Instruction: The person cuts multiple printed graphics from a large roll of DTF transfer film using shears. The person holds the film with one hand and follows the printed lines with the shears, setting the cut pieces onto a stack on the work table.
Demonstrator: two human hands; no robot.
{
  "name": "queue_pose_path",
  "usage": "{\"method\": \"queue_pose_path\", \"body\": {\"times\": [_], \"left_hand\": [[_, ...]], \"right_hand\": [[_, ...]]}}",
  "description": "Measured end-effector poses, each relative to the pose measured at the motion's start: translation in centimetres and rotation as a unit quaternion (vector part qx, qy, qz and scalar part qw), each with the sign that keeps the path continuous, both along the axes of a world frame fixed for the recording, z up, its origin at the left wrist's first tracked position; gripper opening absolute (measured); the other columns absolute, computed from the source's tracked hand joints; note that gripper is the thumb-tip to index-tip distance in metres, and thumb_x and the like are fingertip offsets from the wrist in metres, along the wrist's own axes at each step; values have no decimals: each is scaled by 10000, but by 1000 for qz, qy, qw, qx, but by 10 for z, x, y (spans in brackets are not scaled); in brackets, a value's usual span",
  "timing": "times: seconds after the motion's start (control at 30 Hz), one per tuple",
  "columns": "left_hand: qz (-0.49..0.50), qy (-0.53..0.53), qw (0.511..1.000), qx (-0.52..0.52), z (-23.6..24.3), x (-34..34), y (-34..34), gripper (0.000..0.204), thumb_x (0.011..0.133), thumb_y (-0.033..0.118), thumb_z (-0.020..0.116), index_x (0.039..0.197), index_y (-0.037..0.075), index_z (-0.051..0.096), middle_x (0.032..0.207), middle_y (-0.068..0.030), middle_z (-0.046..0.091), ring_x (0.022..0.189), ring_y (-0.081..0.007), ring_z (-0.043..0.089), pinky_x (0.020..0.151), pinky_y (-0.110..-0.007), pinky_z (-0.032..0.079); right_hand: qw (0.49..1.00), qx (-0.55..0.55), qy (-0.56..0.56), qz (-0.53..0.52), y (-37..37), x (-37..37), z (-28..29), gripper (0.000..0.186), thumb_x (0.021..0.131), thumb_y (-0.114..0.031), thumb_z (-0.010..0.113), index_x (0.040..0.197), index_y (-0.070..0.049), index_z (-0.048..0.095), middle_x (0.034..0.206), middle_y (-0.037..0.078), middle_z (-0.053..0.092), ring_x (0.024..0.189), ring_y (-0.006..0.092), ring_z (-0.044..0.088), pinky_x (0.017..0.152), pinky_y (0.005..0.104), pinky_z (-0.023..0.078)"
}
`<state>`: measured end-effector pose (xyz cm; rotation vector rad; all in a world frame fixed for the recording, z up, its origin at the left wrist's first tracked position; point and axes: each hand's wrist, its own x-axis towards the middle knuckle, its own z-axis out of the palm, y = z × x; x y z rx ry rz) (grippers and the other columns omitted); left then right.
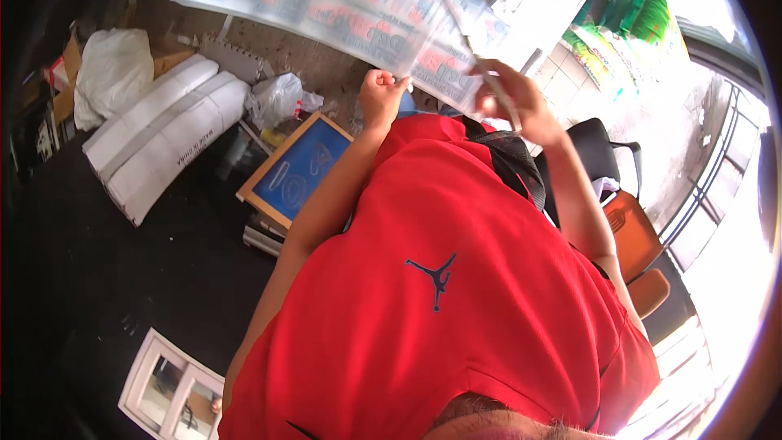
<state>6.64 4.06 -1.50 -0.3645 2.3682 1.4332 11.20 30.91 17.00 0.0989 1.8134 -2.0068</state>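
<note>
A large, pale translucent sheet (326,4) with red and blue print spreads across the top of the view. At its near edge is my left hand (383,99), fingers curled in and thumb against them. Whether the sheet's edge lies between those fingers is too small to tell. My right hand (521,103) grips a long, thin greyish tool (463,26), blurred, its kind unclear. The tool slants up and leftward over the sheet.
Left of me, a black surface (122,277) carries two long white wrapped packages (171,134), a white bag (114,73), a clear bag (281,100) and a wood-framed blue board (297,171). A black chair (599,147) and an orange chair (631,236) stand right. Green-yellow packaging (607,49) lies far right.
</note>
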Motion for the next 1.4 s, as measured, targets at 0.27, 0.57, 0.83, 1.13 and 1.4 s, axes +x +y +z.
{"method": "queue_pose_path", "body": {"times": [0.27, 0.57, 0.83, 1.13, 1.4], "left_hand": [[-115, 210, 950, -201, 32, 0, 21, 519, 598, 71, 865, 1012, 41, 553, 935, -102, 580, 815, -257, 583, 741, -383, 497], [-157, 321, 899, -253, 35, -14, 27, 474, 629, 124, 808, 1029, 54, 563, 962, -119, 582, 909, -311, 574, 823, -423, 500], [-149, 314, 910, -228, 37, -26, 19, 140, 750, 82, 712, 882, 38, 698, 928, -128, 679, 921, -326, 623, 806, -414, 504], [-91, 340, 918, -182, 118, -83, 2, 77, 713, 65, 770, 785, 64, 744, 813, -105, 708, 779, -281, 666, 704, -363, 519], [-140, 405, 887, -175, 92, -27, 20, 84, 703, 3, 729, 728, 79, 706, 816, -53, 630, 793, -274, 587, 721, -393, 488]], "right_hand": [[984, 97, -149, -22, 60, 28, -49, 415, 914, -338, 694, 1159, -24, 578, 743, 42, 643, 668, 98, 576, 623, 255, 462], [989, 75, -127, 19, 40, 1, -48, 368, 901, -260, 716, 1148, -15, 593, 737, 26, 653, 604, 69, 555, 536, 230, 423], [993, 75, -85, 26, 40, -12, -61, 377, 913, -276, 694, 1158, -7, 595, 746, 39, 673, 618, 75, 569, 537, 230, 421], [983, 32, -66, -168, -6, -86, -92, 632, 848, -408, 753, 1201, 59, 515, 839, 107, 708, 705, 121, 666, 600, 250, 501], [960, 138, -56, -237, -48, -125, -123, 628, 767, -280, 845, 1132, 69, 472, 809, 152, 694, 595, 155, 641, 524, 271, 503]]}}
